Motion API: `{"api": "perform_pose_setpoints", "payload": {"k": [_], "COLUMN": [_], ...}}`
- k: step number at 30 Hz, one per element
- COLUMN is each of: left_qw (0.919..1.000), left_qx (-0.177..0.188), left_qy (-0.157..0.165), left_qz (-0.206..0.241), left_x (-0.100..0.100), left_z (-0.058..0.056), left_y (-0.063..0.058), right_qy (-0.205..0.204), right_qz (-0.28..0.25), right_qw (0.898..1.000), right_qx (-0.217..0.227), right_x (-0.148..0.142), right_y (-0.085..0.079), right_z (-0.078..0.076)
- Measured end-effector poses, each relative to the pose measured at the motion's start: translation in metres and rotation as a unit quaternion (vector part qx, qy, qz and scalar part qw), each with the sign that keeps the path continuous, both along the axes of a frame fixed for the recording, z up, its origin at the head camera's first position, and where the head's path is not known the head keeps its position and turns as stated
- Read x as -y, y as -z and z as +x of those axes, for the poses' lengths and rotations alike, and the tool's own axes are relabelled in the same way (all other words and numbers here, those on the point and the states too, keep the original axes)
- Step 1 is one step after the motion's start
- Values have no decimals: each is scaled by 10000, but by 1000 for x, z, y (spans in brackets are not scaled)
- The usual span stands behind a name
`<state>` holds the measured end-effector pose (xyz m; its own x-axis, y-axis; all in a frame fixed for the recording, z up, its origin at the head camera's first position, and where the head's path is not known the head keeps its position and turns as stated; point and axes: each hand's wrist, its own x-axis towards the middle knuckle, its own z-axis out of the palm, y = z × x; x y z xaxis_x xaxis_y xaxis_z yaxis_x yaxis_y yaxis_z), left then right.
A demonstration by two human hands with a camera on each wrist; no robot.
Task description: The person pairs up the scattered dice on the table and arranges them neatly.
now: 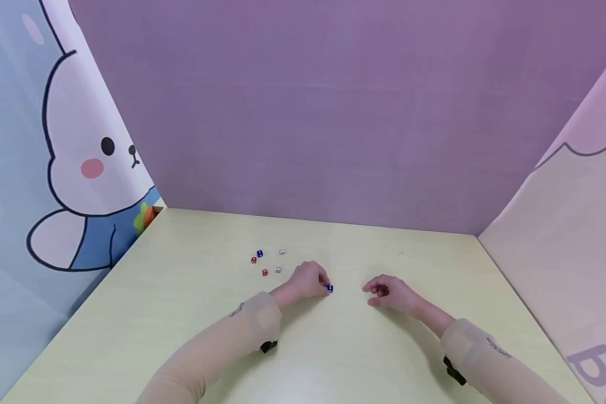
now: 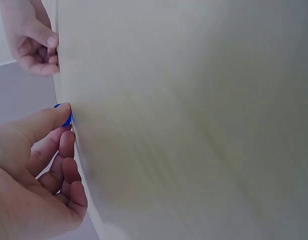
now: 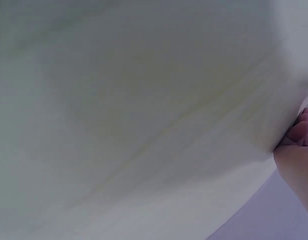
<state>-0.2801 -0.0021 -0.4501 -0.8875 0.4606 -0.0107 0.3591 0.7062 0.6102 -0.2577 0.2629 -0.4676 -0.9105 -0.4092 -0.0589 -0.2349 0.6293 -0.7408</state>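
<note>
Between thumb and fingertips, my left hand (image 1: 309, 280) pinches a blue die (image 1: 330, 288) low over the pale table (image 1: 323, 359). In the left wrist view, the thumb covers most of that blue die (image 2: 67, 118). To the right, my right hand (image 1: 393, 294) hovers over the table with relaxed, part-curled fingers and nothing between them. Left of my left hand lie a second blue die (image 1: 260, 253), two red dice (image 1: 254, 260) and two white dice (image 1: 278, 269), loosely grouped. Sleeve and table fill most of the right wrist view; only part of the right hand (image 3: 300, 131) shows.
A purple backdrop (image 1: 308, 123) rises along the table's far edge. Printed cloths stand at both sides, the left one with a cartoon rabbit (image 1: 91, 134). A faint small mark (image 1: 400, 253) lies on the table at the back right.
</note>
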Motion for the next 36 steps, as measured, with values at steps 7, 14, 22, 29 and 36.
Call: {"api": "perform_pose_setpoints", "payload": {"k": [7, 14, 22, 29, 36], "left_qw": [9974, 9975, 9973, 9984, 9989], "left_qx": [417, 415, 294, -14, -121], "left_qy": [-198, -286, -372, -328, -299], "left_qz": [556, 490, 554, 465, 352], "left_x": [-23, -45, -63, -74, -76], "left_z": [6, 11, 13, 11, 11], "left_y": [5, 4, 3, 6, 7], "right_qy": [117, 207, 123, 4, -11], "right_qz": [47, -61, -68, -154, -77], "right_qw": [9998, 9997, 9995, 9982, 9969], "right_qx": [-128, -132, -282, -575, -786], "right_x": [1, 3, 3, 4, 5], "right_y": [0, 1, 3, 5, 8], "right_z": [1, 3, 2, 1, 2]}}
